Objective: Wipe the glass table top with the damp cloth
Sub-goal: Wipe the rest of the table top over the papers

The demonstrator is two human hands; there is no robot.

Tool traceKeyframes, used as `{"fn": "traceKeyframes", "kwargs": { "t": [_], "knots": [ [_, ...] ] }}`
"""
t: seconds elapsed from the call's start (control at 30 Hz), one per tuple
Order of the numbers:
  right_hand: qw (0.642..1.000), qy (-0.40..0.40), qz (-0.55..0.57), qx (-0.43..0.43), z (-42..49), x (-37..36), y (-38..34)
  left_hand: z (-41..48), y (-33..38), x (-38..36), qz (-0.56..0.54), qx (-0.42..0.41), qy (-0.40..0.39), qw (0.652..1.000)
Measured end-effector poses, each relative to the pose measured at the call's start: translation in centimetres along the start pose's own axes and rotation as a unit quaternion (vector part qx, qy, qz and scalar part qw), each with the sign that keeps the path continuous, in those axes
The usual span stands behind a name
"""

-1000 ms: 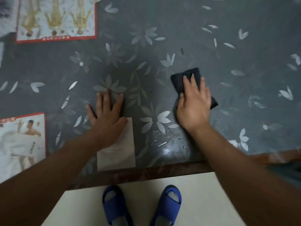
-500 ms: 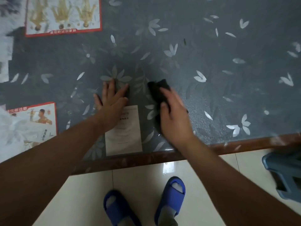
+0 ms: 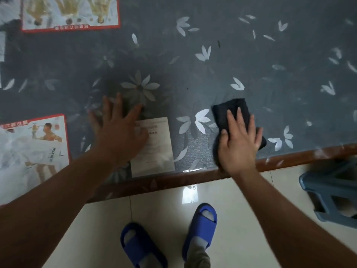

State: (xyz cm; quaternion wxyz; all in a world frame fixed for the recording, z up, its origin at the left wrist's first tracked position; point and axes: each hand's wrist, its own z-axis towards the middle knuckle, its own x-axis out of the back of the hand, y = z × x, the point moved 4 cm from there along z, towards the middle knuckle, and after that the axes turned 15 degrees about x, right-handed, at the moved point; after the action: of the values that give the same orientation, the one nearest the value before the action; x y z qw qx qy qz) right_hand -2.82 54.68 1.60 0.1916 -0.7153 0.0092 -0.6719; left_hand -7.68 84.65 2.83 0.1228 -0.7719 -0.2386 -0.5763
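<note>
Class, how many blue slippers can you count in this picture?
2: the left slipper on the floor near the bottom edge, the right slipper nearer the table. None seems hidden.

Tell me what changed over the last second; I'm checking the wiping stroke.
The right hand swept the cloth left up to the card, then back right past the white flower. The left hand stayed flat on the glass at the card. Nothing was let go.
</note>
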Motion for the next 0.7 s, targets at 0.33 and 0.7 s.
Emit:
{"fn": "traceKeyframes", "kwargs": {
  "t": [0.33, 0.7],
  "knots": [
    [0.997, 0.003, -0.018, 0.076, -0.1, 1.2, 1.9, -1.0, -2.9, -2.2, -0.023, -0.002, -0.014, 1.000],
    [0.927, -0.081, 0.028, 0.366, -4.0, -5.7, -20.3, 0.6, -6.3, 2.3, -0.185, -0.001, 0.033, 0.982]
  ]
}}
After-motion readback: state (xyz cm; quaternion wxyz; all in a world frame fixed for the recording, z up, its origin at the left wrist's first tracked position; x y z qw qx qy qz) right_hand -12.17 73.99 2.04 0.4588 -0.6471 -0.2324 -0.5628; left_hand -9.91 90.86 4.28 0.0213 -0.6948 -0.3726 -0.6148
